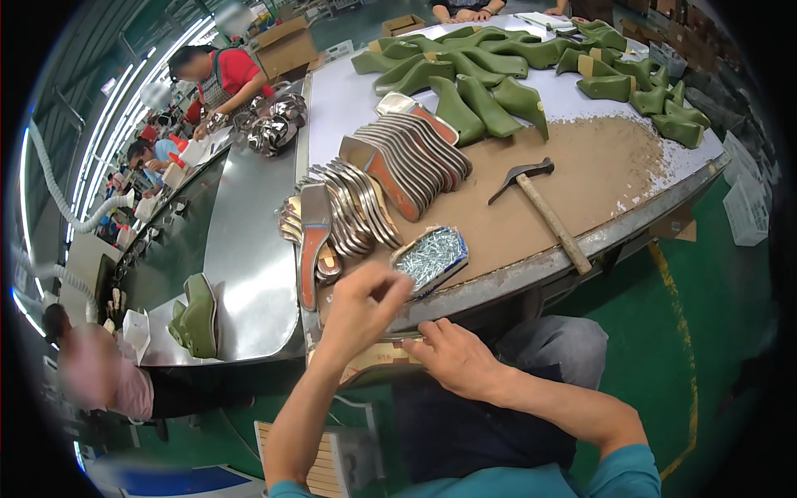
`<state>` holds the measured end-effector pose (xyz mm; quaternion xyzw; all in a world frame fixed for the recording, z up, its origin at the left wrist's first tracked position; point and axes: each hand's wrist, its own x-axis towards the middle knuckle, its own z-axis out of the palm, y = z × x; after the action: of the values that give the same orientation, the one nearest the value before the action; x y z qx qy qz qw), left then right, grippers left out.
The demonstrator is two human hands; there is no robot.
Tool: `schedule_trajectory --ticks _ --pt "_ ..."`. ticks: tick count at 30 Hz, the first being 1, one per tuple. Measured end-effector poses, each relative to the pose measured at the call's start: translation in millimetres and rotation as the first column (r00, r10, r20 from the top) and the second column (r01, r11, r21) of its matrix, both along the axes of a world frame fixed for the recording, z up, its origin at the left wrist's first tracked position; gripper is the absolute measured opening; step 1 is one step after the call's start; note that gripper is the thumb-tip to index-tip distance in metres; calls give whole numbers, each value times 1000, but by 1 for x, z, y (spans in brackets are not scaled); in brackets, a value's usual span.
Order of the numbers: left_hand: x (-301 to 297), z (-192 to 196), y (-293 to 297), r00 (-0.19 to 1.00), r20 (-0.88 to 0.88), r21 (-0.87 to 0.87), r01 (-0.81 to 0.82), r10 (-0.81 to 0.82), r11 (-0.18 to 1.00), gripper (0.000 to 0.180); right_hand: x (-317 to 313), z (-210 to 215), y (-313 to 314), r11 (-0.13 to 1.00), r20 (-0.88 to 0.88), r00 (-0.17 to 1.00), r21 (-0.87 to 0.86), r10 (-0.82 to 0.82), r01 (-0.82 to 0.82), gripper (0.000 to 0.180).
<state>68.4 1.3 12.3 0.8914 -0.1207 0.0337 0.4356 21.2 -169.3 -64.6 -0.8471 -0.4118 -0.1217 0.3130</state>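
My right hand grips a shoe last with a beige insole face, held at the table's near edge above my lap. Curled in a pinch, my left hand is over the other end of it; whatever its fingers hold is too small or hidden to tell. Just beyond that hand is an open box of small nails. Farther right lies a hammer with a wooden handle and dark head. To the left, soles with shiny edges stand in rows, and one reddish-brown sole leans in front.
Many green shoe lasts crowd the table's far side. Brown board covers its near part. A metal counter adjoins on the left, with green lasts on it. Several co-workers are along the left, one in red.
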Motion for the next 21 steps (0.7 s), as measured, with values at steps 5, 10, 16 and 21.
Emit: schedule_trajectory --ticks 5,10,16,21 --pt "-64 -14 3 979 -196 -388 -132 59 912 11 -1 3 -1 1000 -62 998 6 24 -23 34" --pt "-70 -29 7 995 -99 -256 -59 35 965 6 24 35 -65 965 -49 964 9 -263 263 54" --pt "-62 -28 -7 988 115 165 78 -98 983 11 89 -5 -176 644 284 722 -328 -631 691 44" --pt "-60 -30 -4 989 86 202 98 -117 974 11 97 7 -183 722 -41 746 -294 -664 627 42"
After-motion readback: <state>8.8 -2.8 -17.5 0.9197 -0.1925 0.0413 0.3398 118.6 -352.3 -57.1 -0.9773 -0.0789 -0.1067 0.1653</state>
